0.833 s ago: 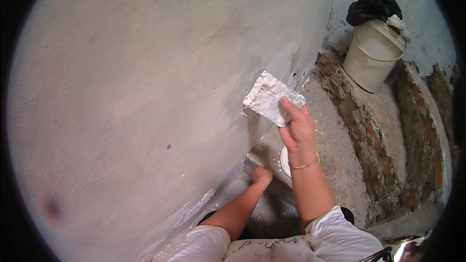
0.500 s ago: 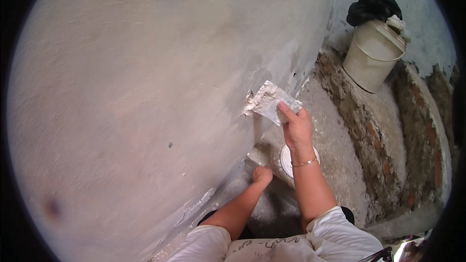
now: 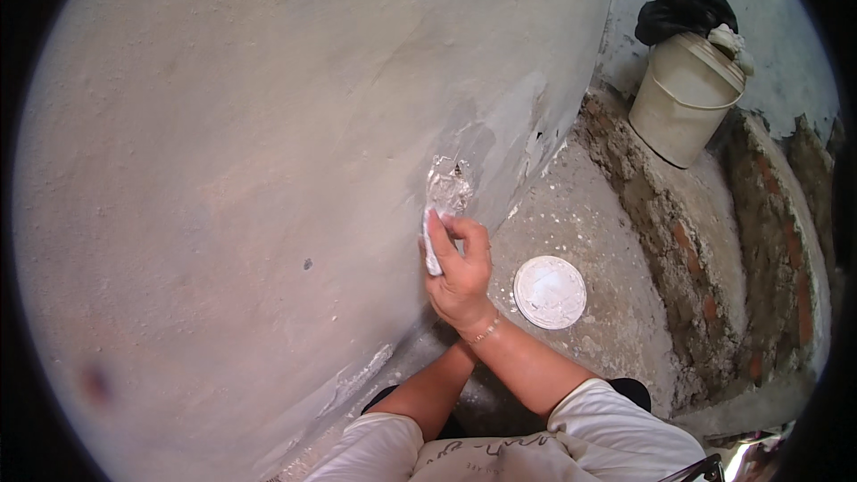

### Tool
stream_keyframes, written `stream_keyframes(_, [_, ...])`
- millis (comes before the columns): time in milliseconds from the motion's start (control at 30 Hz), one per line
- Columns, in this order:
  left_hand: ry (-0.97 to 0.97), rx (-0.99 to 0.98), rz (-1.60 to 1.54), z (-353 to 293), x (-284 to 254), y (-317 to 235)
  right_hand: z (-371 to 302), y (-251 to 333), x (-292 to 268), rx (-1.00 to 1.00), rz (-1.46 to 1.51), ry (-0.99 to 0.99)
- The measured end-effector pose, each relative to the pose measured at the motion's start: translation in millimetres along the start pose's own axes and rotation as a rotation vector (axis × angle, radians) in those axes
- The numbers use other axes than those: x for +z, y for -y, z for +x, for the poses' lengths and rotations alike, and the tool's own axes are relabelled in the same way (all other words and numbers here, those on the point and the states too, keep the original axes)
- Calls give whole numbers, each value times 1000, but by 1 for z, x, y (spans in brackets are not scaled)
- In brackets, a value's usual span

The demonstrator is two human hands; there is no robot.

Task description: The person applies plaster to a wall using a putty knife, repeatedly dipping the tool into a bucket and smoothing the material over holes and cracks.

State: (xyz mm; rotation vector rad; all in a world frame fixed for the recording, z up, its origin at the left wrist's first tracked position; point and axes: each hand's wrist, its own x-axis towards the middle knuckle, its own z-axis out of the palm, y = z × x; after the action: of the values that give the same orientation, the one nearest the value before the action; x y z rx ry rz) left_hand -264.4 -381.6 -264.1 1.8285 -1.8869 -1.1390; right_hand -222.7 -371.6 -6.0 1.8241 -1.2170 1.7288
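My right hand (image 3: 462,281) is closed on a flat putty spreader (image 3: 432,254), seen nearly edge-on and smeared white. Its blade is against the grey plastered wall (image 3: 223,170), just below a rough patch of wet white filler (image 3: 449,186). A small dark hole shows in the upper part of that patch, with a darker damp-looking area around it. My left forearm (image 3: 427,397) reaches up beneath the right one. The left hand itself is hidden behind my right wrist, so its fingers do not show.
On the floor right of my hand is a round white lid-like disc (image 3: 550,293) coated in white. Rough steps (image 3: 665,241) with exposed brick climb to the right. A cream bucket (image 3: 686,98) stands there, a black plastic bag (image 3: 686,11) on top.
My right hand has swung left and down with the spreader, from above the floor's edge onto the wall. White filler now shows on the wall, and the right wrist covers my left hand.
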Motion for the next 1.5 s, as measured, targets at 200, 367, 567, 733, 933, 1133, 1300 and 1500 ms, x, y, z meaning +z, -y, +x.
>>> stream_keyframes(200, [0, -19, -13, -3, -6, 1, -19, 3, -38, 65, 122, 159])
stream_keyframes(367, [4, -81, -34, -12, -23, -8, 10, 4, -64, 398, 233, 58])
stream_keyframes(567, [11, -82, -37, -13, -24, -14, 39, -16, -41, 95, 52, -98])
stream_keyframes(733, [2, -49, -21, -3, -16, -3, 14, -2, -37, 51, -36, 182])
stream_keyframes(933, [16, -49, -12, -4, -15, -3, 20, -5, -55, 123, 17, 25])
stream_keyframes(1133, [5, -26, -2, 4, -11, -3, 29, 4, -31, 0, 22, -93])
stream_keyframes(1300, [-7, -8, 17, 4, -3, 3, 1, 11, 2, 47, -37, -6])
stream_keyframes(1500, [29, -5, 86, -16, -12, -8, -23, 31, -29, 187, 127, 202])
